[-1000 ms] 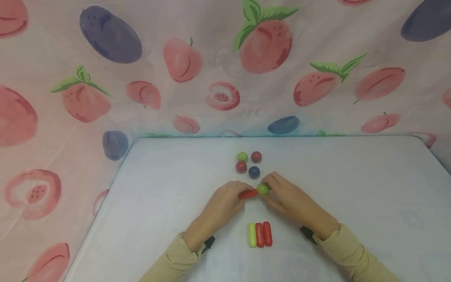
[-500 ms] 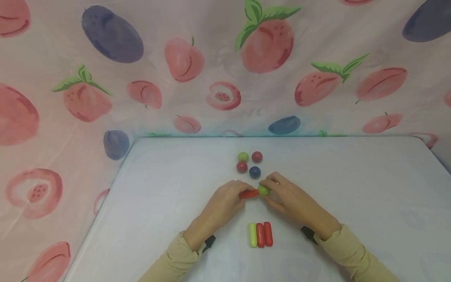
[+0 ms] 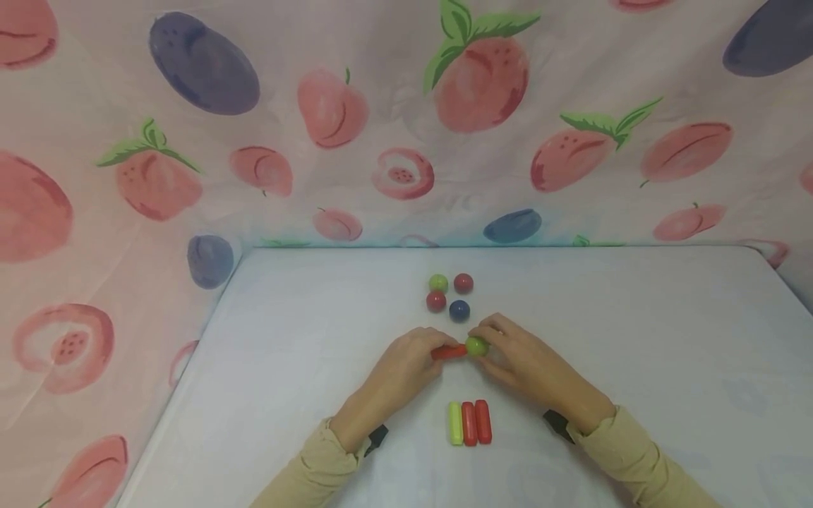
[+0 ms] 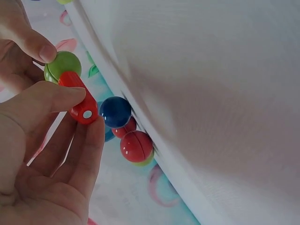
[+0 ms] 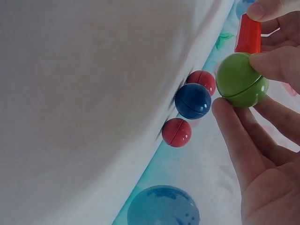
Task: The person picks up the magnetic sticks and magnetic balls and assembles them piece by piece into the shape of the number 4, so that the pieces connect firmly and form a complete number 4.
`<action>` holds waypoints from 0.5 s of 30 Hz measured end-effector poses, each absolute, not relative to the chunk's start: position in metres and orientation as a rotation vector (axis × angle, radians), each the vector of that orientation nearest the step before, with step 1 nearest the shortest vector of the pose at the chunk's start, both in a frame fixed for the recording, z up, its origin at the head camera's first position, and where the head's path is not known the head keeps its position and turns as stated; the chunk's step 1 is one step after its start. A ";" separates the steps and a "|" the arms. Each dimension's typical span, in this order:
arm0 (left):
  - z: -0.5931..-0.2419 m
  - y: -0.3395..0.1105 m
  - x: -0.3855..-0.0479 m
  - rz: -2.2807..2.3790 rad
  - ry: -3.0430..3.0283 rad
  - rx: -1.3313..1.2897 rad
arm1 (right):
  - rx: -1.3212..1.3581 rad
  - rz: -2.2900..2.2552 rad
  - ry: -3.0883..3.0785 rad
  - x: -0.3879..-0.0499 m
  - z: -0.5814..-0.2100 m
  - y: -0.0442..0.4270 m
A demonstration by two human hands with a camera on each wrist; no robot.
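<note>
My left hand (image 3: 401, 363) pinches a red stick (image 3: 448, 351) between thumb and fingers. In the left wrist view the near end of this red stick (image 4: 89, 106) shows a round pale dot. My right hand (image 3: 530, 361) holds a glossy green ball (image 3: 477, 346) by thumb and fingertips, its seam visible in the right wrist view on the green ball (image 5: 236, 75). Stick and ball meet end to end, with the stick's far end against the ball. Whether they are joined or only touching, I cannot tell.
Beyond the hands sit a blue ball (image 3: 459, 310), two red balls, one being the nearer red ball (image 3: 435, 301), and another green ball (image 3: 438, 283). Closer to me lie a yellow-green stick (image 3: 456, 423) and two red sticks (image 3: 476, 422) side by side on the white table (image 3: 305, 296). A fruit-print cloth (image 3: 394, 85) stands behind.
The green ball and my right hand have dipped very slightly toward me, and the red stick lies a little more level. Both grips look the same.
</note>
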State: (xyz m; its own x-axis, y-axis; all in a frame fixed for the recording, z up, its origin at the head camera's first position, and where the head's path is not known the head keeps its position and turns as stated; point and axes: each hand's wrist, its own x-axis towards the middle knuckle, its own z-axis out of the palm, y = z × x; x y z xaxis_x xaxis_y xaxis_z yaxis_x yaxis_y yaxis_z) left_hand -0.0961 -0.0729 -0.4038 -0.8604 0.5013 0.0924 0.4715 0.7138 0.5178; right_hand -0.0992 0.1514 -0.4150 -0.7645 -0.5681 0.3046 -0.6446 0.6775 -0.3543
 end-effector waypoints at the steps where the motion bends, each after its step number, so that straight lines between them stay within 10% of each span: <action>1: -0.404 -0.073 -0.096 0.839 2.858 0.811 | 0.993 0.676 -2.715 -0.099 -0.415 0.152; 15: -0.401 -0.073 -0.098 0.798 2.924 0.801 | 0.966 0.662 -2.738 -0.099 -0.415 0.153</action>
State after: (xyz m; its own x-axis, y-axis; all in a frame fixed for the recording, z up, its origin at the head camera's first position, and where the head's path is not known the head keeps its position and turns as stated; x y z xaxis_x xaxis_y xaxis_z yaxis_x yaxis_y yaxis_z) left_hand -0.0976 -0.0731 -0.4009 -0.8694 0.4784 0.1237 0.4749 0.7398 0.4767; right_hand -0.0987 0.1530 -0.4149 -0.7774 -0.5565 0.2931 -0.6290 0.6925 -0.3533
